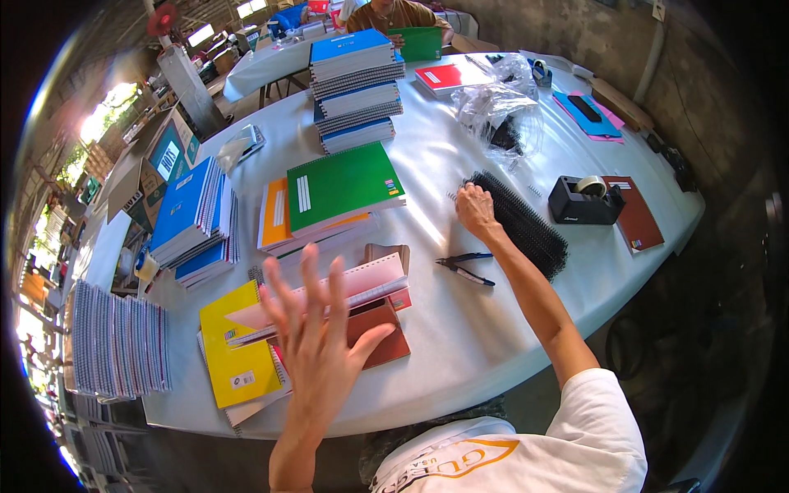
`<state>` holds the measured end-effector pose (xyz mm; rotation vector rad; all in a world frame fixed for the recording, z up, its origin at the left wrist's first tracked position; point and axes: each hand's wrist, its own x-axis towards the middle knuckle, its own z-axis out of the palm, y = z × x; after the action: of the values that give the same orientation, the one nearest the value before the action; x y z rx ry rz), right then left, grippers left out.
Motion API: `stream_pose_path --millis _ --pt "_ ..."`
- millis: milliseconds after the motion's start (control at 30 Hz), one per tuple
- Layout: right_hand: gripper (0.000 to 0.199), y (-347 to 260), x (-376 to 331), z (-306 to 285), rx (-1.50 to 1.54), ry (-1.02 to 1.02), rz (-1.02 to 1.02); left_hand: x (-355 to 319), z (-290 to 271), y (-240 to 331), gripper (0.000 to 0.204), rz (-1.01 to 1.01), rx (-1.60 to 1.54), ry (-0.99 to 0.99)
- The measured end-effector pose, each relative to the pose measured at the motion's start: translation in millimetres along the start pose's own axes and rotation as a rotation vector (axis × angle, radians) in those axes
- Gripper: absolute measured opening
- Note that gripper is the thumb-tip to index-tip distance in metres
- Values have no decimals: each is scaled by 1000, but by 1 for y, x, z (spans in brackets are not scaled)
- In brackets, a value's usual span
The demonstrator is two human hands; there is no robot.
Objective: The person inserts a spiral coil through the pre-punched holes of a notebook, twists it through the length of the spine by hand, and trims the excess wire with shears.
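My left hand [316, 345] is raised with spread fingers and holds nothing. Behind it lie a yellow notebook [234, 329], a propped-up block of punched pink-edged pages [345, 287] and a brown cover [380, 333], which the hand partly hides. My right hand [478, 212] reaches forward to the upper left end of a pile of black spiral binding coils [526, 230]. Its fingers are pinched together on a coil there. Pliers with dark handles [466, 268] lie on the table just left of my right forearm.
Notebooks surround the work spot: a green one [345, 187] on orange, blue stacks [185, 214] [353, 90], and a wire-bound stack [119, 341] at left. A black tape dispenser [585, 201] and brown notebook [634, 215] lie right, plastic wrap [497, 107] farther back. Another person [390, 16] sits across.
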<state>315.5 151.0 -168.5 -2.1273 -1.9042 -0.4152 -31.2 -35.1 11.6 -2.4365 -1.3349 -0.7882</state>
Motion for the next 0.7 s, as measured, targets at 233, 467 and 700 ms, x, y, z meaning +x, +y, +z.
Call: stream_pose_path --millis 233,467,700 --pt "19 -1 -1 -92 350 16 -70 52 39 -4 83 -45 26 -133" --pt "25 -53 -50 -196 1005 -63 -417 55 40 -11 49 -66 -191 -286" --pt "26 -69 -70 -194 1251 -121 -390 50 39 -7 46 -124 -265 -267"
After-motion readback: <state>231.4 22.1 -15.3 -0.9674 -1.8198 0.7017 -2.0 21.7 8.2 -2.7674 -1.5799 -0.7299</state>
